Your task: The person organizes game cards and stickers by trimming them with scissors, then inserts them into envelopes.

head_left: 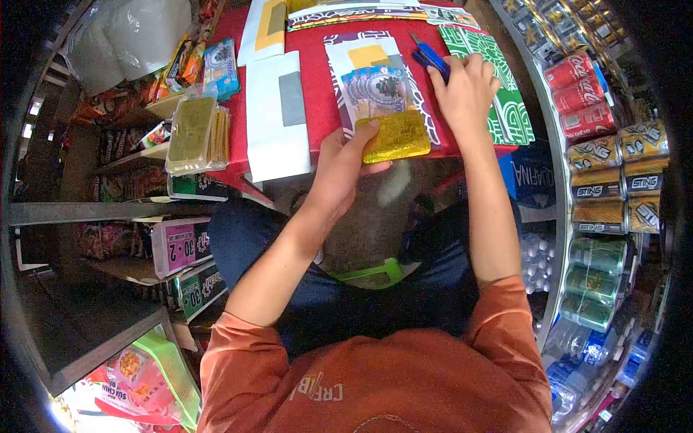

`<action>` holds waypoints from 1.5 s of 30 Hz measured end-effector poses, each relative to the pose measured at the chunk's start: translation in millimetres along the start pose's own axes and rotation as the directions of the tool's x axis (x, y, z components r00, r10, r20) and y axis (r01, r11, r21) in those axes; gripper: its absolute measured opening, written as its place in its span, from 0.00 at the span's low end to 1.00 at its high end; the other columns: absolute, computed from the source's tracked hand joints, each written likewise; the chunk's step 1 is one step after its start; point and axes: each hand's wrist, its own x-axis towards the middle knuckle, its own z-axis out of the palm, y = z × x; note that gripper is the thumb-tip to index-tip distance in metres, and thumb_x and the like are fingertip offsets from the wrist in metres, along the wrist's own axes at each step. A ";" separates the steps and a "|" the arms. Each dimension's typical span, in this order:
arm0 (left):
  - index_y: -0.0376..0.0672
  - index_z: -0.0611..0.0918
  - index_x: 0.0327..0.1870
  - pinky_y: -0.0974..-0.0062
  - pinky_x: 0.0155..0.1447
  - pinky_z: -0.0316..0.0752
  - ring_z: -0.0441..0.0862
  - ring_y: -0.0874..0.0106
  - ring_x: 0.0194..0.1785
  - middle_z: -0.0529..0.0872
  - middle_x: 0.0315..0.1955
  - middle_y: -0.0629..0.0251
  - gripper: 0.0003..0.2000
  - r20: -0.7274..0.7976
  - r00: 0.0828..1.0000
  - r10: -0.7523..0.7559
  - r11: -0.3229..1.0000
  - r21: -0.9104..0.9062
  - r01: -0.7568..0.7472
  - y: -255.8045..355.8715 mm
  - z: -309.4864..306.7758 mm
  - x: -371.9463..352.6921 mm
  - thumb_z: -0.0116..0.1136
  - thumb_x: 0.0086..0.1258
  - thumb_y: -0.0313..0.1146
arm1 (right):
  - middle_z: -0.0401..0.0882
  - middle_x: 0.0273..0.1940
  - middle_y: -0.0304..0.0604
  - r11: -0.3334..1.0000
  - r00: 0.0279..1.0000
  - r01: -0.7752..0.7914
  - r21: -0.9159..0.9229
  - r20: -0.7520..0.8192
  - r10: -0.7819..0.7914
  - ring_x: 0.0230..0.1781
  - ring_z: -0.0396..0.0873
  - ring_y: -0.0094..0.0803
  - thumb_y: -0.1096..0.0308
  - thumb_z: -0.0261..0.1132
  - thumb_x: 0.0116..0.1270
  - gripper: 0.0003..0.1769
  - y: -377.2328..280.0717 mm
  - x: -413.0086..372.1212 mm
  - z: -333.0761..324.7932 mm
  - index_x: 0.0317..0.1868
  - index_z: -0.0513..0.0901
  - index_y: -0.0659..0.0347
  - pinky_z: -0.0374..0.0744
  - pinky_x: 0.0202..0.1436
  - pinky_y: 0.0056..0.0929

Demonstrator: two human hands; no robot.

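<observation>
My left hand (345, 160) is closed on the near-left corner of a shiny, translucent yellow rectangular sheet (399, 137), thumb on top. Just beyond it, a fan of blue banknotes (377, 92) lies over a white and purple patterned paper envelope (339, 50); the sheet covers their near ends. My right hand (468, 94) has its fingers curled at a blue-handled tool (431, 56), which looks like scissors with its metal tip pointing away to the left. That hand rests partly over green and white patterned paper (514, 108).
A red-covered table (315, 94) bears white envelopes (268, 144) with grey or yellow patches. At its left stands a clear-wrapped stack of yellow-green sheets (196, 133), near blue packets (220, 68). Shelves with drink cans (595, 177) flank the right side; snack packets fill the left.
</observation>
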 end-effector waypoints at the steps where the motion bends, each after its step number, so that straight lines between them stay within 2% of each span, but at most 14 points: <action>1: 0.41 0.80 0.62 0.73 0.51 0.83 0.83 0.75 0.56 0.85 0.54 0.67 0.20 0.004 1.000 0.009 1.000 -0.002 -0.009 0.3 0.8 0.0 0.62 0.78 0.45 | 0.81 0.46 0.45 1.000 1.000 0.010 0.014 -0.004 -0.010 0.53 0.77 0.45 0.49 0.73 0.67 0.19 -0.2 1.6 4.8 0.48 0.90 0.53 0.69 0.56 0.50; 4: 0.39 0.79 0.63 0.72 0.50 0.85 0.84 0.73 0.55 0.85 0.54 0.65 0.21 -0.002 1.000 0.023 1.000 0.012 -0.023 -0.9 2.2 3.2 0.62 0.78 0.44 | 0.82 0.45 0.48 0.994 0.997 0.070 0.088 -0.048 -0.066 0.51 0.79 0.47 0.53 0.72 0.68 0.18 1.8 3.3 2.0 0.49 0.86 0.58 0.70 0.53 0.51; 7: 0.37 0.79 0.64 0.71 0.48 0.86 0.84 0.71 0.54 0.85 0.54 0.62 0.22 -0.002 0.998 0.057 0.998 -0.029 -0.057 -1.2 4.1 5.1 0.61 0.78 0.44 | 0.86 0.42 0.53 0.895 0.979 -0.174 0.411 0.175 0.110 0.44 0.85 0.49 0.53 0.70 0.71 0.19 10.5 4.7 -27.2 0.50 0.84 0.60 0.74 0.50 0.50; 8: 0.37 0.78 0.64 0.71 0.48 0.87 0.85 0.71 0.54 0.85 0.54 0.62 0.22 0.001 0.997 0.072 0.996 -0.054 -0.072 -1.2 5.4 5.5 0.61 0.78 0.44 | 0.87 0.39 0.59 0.794 0.966 -0.247 0.555 0.204 0.158 0.39 0.88 0.51 0.51 0.68 0.74 0.20 14.2 0.0 -38.1 0.51 0.82 0.60 0.78 0.48 0.46; 10: 0.36 0.78 0.64 0.71 0.45 0.87 0.85 0.70 0.54 0.86 0.54 0.61 0.22 0.025 0.995 0.096 0.993 -0.074 -0.094 -2.4 5.4 6.6 0.60 0.78 0.44 | 0.87 0.41 0.48 0.512 0.926 -0.377 0.772 0.324 0.193 0.38 0.83 0.35 0.51 0.64 0.79 0.20 21.9 -13.8 -51.3 0.55 0.81 0.61 0.77 0.48 0.33; 14: 0.37 0.79 0.64 0.72 0.40 0.86 0.86 0.70 0.52 0.86 0.54 0.62 0.21 0.038 0.991 0.125 0.989 -0.089 -0.121 0.0 5.8 4.0 0.60 0.79 0.43 | 0.79 0.38 0.34 -0.210 0.704 -0.678 0.705 0.704 0.093 0.33 0.70 0.22 0.58 0.65 0.79 0.19 12.8 -61.5 -118.5 0.61 0.78 0.62 0.71 0.41 0.24; 15: 0.37 0.79 0.64 0.72 0.40 0.86 0.86 0.70 0.51 0.86 0.54 0.62 0.22 0.048 0.990 0.131 0.988 -0.088 -0.126 -1.7 4.9 4.9 0.60 0.79 0.43 | 0.73 0.34 0.33 -0.305 0.651 -0.689 0.657 0.747 0.136 0.31 0.67 0.21 0.62 0.67 0.77 0.19 2.6 -74.0 -130.6 0.63 0.75 0.59 0.68 0.37 0.25; 19: 0.37 0.78 0.64 0.73 0.39 0.86 0.86 0.71 0.51 0.87 0.53 0.62 0.22 0.068 0.985 0.159 0.985 -0.086 -0.153 -2.7 4.4 3.1 0.60 0.78 0.44 | 0.70 0.31 0.32 -0.508 0.665 -0.660 0.553 0.745 -0.053 0.29 0.67 0.22 0.65 0.66 0.78 0.22 -2.5 -119.3 -146.7 0.67 0.71 0.60 0.69 0.36 0.25; 23: 0.37 0.78 0.64 0.72 0.38 0.86 0.87 0.71 0.51 0.87 0.54 0.62 0.22 0.071 0.985 0.160 0.986 -0.058 -0.156 -3.1 4.1 3.7 0.59 0.79 0.44 | 0.68 0.29 0.32 -0.447 0.558 -0.697 0.560 0.816 0.151 0.26 0.66 0.22 0.53 0.55 0.84 0.22 -28.6 -118.4 -161.4 0.62 0.77 0.65 0.69 0.34 0.24; 24: 0.37 0.78 0.65 0.72 0.38 0.86 0.87 0.71 0.51 0.87 0.54 0.62 0.22 0.076 0.984 0.162 0.986 -0.056 -0.158 -4.0 3.4 5.0 0.59 0.79 0.44 | 0.68 0.27 0.32 -0.383 0.585 -0.711 0.589 0.799 0.142 0.25 0.65 0.21 0.47 0.50 0.86 0.28 -33.5 -114.3 -163.7 0.59 0.81 0.66 0.67 0.32 0.24; 27: 0.37 0.78 0.65 0.72 0.38 0.87 0.87 0.71 0.51 0.87 0.53 0.62 0.22 0.088 0.982 0.166 0.985 -0.060 -0.161 -3.9 2.3 5.9 0.59 0.79 0.44 | 0.68 0.26 0.32 -0.446 0.628 -0.717 0.536 0.774 -0.080 0.25 0.65 0.20 0.46 0.49 0.85 0.29 -22.3 -111.6 -157.8 0.60 0.81 0.65 0.65 0.31 0.24; 32: 0.37 0.79 0.64 0.72 0.38 0.86 0.88 0.71 0.49 0.88 0.52 0.62 0.22 0.083 0.979 0.184 0.981 -0.076 -0.177 -5.1 3.3 4.6 0.59 0.79 0.45 | 0.68 0.24 0.31 -0.293 0.633 -0.710 0.640 0.763 0.134 0.21 0.63 0.19 0.63 0.66 0.77 0.11 -38.9 -107.4 -157.0 0.51 0.74 0.56 0.62 0.27 0.22; 41: 0.37 0.82 0.57 0.74 0.33 0.80 0.88 0.72 0.39 0.90 0.40 0.62 0.19 0.066 0.981 0.180 0.984 -0.018 -0.179 -13.1 0.1 14.2 0.58 0.80 0.45 | 0.69 0.27 0.24 -0.005 0.654 -0.745 0.668 0.731 0.196 0.24 0.63 0.14 0.65 0.70 0.75 0.10 -46.1 -122.5 -152.3 0.50 0.79 0.57 0.60 0.26 0.20; 45: 0.37 0.82 0.54 0.74 0.31 0.78 0.87 0.73 0.36 0.90 0.38 0.62 0.18 0.068 0.976 0.208 0.978 -0.021 -0.207 -14.6 1.7 15.3 0.57 0.81 0.45 | 0.76 0.39 0.30 0.206 0.691 -0.722 0.660 0.685 0.231 0.38 0.70 0.18 0.65 0.69 0.76 0.12 -50.5 -142.8 -141.1 0.52 0.77 0.59 0.71 0.44 0.22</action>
